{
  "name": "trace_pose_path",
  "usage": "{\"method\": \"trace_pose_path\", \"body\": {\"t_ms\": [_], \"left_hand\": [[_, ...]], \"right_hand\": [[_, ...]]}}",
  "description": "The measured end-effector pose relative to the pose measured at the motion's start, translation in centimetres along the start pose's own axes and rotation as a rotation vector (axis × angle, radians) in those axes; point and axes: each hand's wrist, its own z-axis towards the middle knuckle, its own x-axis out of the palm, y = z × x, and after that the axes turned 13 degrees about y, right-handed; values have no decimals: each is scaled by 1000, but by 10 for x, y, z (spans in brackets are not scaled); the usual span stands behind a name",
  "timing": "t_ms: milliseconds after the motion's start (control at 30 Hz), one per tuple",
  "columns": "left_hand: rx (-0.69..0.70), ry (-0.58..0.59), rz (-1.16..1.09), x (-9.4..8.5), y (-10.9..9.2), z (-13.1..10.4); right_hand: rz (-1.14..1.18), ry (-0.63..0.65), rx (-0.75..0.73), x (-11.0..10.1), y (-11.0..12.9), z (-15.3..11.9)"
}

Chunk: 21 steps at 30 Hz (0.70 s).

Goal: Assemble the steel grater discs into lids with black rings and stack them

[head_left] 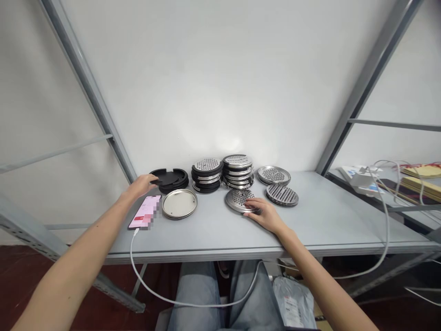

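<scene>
My left hand (144,184) reaches to the left edge of a stack of black round trays (171,180), its fingers closed on the rim. On the grey shelf, my right hand (263,212) has its fingers bent over the right edge of a round silver perforated plate (239,200). A plain silver round lid (179,203) lies between the two hands. Further back stand two stacks of black and silver discs (207,174) (238,172). Slotted grey discs (282,195) and silver-rimmed perforated plates (274,175) sit to the right.
A phone (146,212) with a white cable (193,304) lies at the left of the shelf (210,233). The cable loops below the front edge. Metal uprights (365,87) flank the shelf. Yellow bundles (421,186) and wires are at the far right.
</scene>
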Motion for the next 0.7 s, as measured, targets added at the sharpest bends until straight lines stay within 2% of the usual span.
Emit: {"method": "trace_pose_path", "body": {"t_ms": [133, 267, 467, 700], "left_hand": [[62, 87, 125, 1, 13, 1], [64, 73, 157, 6, 15, -1], [12, 55, 157, 25, 15, -4], [-11, 73, 93, 34, 14, 14]], "right_hand": [[-8, 3, 13, 0, 2, 1], [-34, 28, 9, 0, 0, 0], [-38, 45, 10, 2, -2, 0], [-33, 55, 25, 2, -1, 0]]}}
